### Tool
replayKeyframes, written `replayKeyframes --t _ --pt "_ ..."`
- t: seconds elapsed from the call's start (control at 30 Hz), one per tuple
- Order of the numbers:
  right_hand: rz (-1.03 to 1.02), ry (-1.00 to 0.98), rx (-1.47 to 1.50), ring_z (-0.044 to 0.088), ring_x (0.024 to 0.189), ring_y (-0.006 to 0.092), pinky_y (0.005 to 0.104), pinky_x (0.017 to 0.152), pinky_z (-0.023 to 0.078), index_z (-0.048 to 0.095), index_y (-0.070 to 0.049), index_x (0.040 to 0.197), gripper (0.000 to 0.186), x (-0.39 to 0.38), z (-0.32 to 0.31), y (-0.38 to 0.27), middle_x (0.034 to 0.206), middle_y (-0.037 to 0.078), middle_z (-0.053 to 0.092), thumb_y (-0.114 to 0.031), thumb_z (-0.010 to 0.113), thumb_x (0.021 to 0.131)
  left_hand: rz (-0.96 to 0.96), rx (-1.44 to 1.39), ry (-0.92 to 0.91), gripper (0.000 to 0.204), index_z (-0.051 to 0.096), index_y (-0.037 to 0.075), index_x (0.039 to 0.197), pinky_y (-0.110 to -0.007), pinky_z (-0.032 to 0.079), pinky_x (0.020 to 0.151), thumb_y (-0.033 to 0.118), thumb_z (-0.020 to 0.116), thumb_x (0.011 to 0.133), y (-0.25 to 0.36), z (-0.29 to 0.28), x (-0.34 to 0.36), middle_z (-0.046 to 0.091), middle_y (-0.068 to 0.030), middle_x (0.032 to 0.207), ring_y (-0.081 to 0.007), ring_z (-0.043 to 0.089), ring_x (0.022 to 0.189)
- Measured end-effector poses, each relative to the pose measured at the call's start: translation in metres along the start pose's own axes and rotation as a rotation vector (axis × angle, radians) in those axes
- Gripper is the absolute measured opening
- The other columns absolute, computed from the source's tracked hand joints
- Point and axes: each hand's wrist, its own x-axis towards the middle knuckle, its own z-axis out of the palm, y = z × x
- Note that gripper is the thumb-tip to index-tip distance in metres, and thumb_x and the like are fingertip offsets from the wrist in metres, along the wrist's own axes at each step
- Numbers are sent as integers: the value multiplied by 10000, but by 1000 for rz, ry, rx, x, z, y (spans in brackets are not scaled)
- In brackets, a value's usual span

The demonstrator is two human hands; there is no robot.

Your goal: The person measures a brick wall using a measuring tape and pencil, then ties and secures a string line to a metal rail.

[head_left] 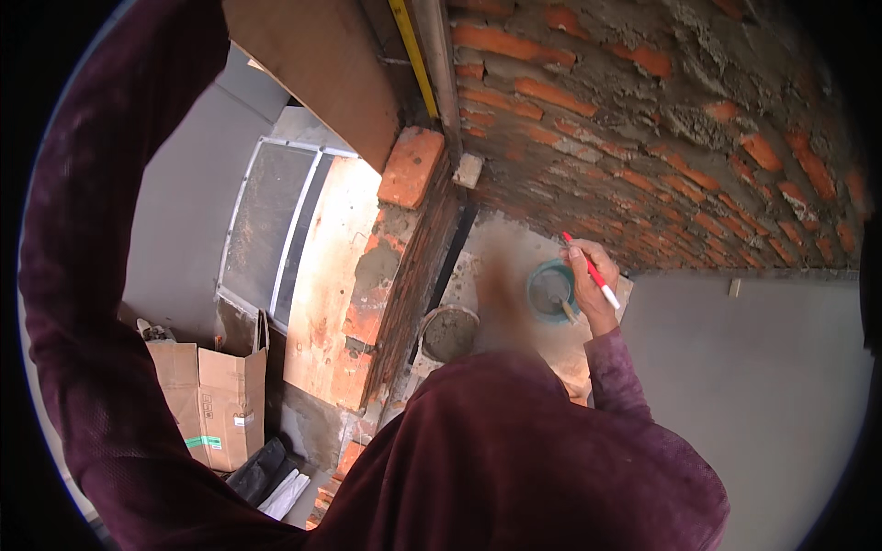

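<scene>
My right hand (588, 271) holds a red pen or marker with a white end (600, 283), near the mortar-smeared brick wall (671, 161). Below it sits a teal bucket (542, 281) holding pale grey contents, with a handled tool (569, 310) leaning in it. My left arm (73, 275) reaches up past the upper left edge; the hand is out of sight. A yellow strip (413, 55), perhaps a level or measure, runs along the upper corner beside a brown board (312, 73). A brick pier (409, 167) stands under that board.
A round mortar container (448, 332) rests near the pier on a pale platform (503, 225). To the left are a window (266, 211), a light wooden board (322, 285), cardboard boxes (230, 395) and a black bundle (253, 473). A grey surface (744, 386) lies at right.
</scene>
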Motion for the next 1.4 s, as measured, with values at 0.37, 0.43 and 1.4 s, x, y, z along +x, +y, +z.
replayKeyframes --t 0.37,0.43,1.4 --pt "-485 140 -211 569 1183 353 474 1029 414 611 -56 1165 363 20 -7 -87 1179 136 662 -228 708 861 -456 -798 -141 44 556 92 821 -355 375 732 99 580 858 70 -142 -126 527 -62 802 -229 518 772" --pt "-479 141 -291 593 1145 333 488 1048 390 617 -66 1164 364 5 -9 -84 1152 129 670 -213 719 846 -581 -958 -203 61 554 82 806 -356 361 709 102 593 848 100 -151 -167 521 -69 774 -244 521 759" --pt "-1189 -296 -720 646 982 258 382 883 504 683 -69 1040 261 146 75 -267 989 102 689 -20 691 784 -1845 -2251 450 196 673 2 991 -307 473 707 173 601 927 425 -25 -56 648 -51 790 -136 600 750"
